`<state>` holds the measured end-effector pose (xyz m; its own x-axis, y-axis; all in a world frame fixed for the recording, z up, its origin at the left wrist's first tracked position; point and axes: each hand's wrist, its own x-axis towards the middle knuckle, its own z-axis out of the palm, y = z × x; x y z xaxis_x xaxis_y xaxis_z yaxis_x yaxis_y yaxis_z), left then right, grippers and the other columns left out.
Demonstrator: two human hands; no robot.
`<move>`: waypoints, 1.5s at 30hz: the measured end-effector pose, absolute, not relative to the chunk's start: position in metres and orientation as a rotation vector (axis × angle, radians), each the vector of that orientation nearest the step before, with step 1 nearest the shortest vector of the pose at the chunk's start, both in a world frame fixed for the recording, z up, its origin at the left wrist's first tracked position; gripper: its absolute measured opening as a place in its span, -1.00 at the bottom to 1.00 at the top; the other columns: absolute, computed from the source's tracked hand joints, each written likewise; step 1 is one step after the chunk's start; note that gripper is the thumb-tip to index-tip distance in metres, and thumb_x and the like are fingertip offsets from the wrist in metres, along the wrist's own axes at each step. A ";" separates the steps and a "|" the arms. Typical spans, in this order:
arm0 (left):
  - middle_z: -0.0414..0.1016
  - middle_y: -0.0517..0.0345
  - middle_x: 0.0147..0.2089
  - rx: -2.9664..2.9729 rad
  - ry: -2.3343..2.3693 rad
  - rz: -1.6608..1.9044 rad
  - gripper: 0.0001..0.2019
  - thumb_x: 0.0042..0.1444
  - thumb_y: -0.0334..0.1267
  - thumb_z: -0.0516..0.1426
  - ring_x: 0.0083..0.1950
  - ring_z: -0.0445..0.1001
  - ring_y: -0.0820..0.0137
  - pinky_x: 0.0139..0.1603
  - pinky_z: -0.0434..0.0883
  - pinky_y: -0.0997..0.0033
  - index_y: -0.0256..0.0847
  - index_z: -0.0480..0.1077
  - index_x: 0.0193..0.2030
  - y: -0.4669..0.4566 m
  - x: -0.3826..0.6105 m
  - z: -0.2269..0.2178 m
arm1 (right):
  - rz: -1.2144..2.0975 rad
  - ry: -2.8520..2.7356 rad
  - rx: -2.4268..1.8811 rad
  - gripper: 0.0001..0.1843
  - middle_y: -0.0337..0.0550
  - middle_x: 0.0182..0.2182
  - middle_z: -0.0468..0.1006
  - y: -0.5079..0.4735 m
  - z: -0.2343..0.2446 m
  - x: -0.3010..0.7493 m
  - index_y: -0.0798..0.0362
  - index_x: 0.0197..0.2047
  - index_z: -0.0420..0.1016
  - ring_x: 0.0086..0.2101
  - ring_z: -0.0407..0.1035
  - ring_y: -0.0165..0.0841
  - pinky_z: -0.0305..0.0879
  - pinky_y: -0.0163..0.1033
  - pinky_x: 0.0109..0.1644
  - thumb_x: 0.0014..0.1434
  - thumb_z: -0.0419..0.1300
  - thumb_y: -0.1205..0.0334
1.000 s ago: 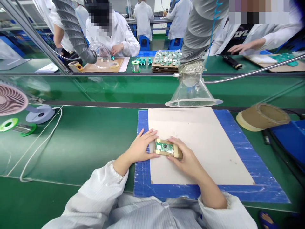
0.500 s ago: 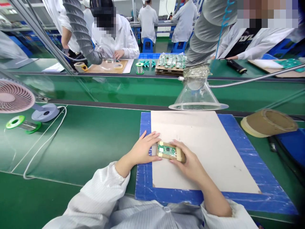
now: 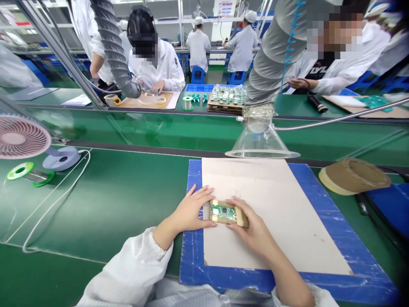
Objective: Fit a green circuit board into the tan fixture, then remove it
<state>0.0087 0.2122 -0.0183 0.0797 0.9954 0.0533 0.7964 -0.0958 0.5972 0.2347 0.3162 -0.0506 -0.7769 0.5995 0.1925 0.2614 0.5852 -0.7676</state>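
A small green circuit board (image 3: 225, 212) lies face up on a brown cardboard-like block (image 3: 242, 216), with pale strips at both of its ends. My right hand (image 3: 255, 224) grips the right end of the block, thumb along the near side and fingers along the far side. At the left end, my left hand (image 3: 191, 211) has its thumb and index fingertip against the block's corners, its other fingers stretched out. Beneath both hands is a pale sheet (image 3: 271, 238) on a blue board (image 3: 319, 183).
A clear fume hood (image 3: 262, 140) hangs beyond the sheet. On the left stand a fan (image 3: 60, 158), a solder spool (image 3: 32, 174) and a white cable (image 3: 51, 213). A cardboard tape ring (image 3: 354, 177) lies at right. Co-workers sit across the bench near stacked circuit boards (image 3: 226, 96).
My view has tilted up slightly, so the scene sits lower. Both hands keep the same hold on the block. The co-worker at far right now has a hand raised on a dark cable.
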 end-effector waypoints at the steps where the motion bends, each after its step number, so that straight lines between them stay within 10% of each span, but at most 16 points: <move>1: 0.10 -0.05 0.38 1.945 1.767 0.649 -0.26 -0.07 0.17 0.27 0.40 0.04 0.12 0.42 -0.19 -0.10 -0.13 0.24 0.20 0.212 0.009 -0.018 | 1.050 -2.383 -0.685 -0.46 -0.02 0.19 0.31 0.316 -0.051 0.235 -0.10 0.22 0.16 0.23 0.13 -0.12 0.11 0.23 0.27 0.19 0.19 0.14; 45: 0.12 -0.08 0.37 2.021 1.802 0.569 -0.25 -0.01 0.13 0.25 0.40 0.03 0.13 0.41 -0.15 -0.16 -0.15 0.18 0.25 0.214 0.006 -0.021 | 1.042 -2.275 -0.772 -0.32 0.02 0.16 0.31 0.314 -0.048 0.234 -0.04 0.22 0.15 0.16 0.21 -0.14 0.20 0.10 0.24 0.07 0.30 0.23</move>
